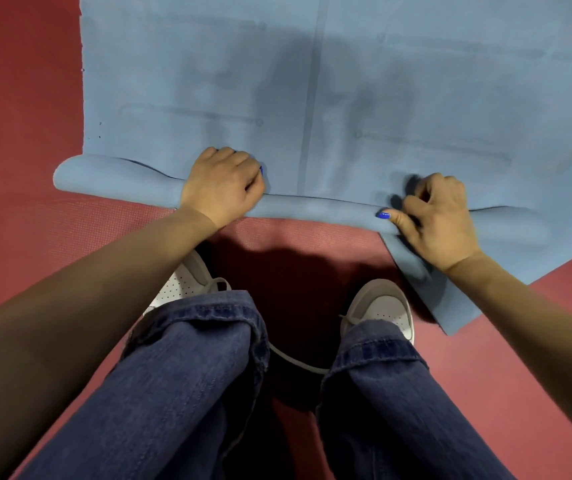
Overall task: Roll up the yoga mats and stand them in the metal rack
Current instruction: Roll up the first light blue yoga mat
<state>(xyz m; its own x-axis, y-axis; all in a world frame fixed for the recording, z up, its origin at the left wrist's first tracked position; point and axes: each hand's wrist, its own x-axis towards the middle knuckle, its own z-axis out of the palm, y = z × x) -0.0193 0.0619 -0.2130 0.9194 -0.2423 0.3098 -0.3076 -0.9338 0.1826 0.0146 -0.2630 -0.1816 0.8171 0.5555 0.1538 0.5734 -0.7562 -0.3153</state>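
Here, seen from the head camera looking down:

Mat: the blue mat (347,81) lies flat over the upper part of the frame, and its near end is turned over into a thin roll (312,207) that runs across the middle, from the left edge of the mat to the right.

Roll ends: the left end of the roll sticks out a little past the mat's left edge; at the right, a corner flap (423,289) of the mat hangs out toward the lower right, under the right wrist, so the roll is not even there.

Left hand: the left hand (224,187) is on the roll, left of centre, with fingers curled over the top of it and gripping it.

Right hand: the right hand (433,216) is on the roll, right of centre, fingers bent and pinching the rolled edge, the thumb with a blue nail lying along the roll toward the centre.

Hands and mat: both hands touch the roll, well apart from each other, and the flat part of the mat lies just above them in the frame.

Floor: the red floor (18,220) is under the mat, at the left and the lower part of the frame.

Legs: jeans (191,375) and two pale shoes (381,306) stand on the floor at the bottom centre, just below the roll.
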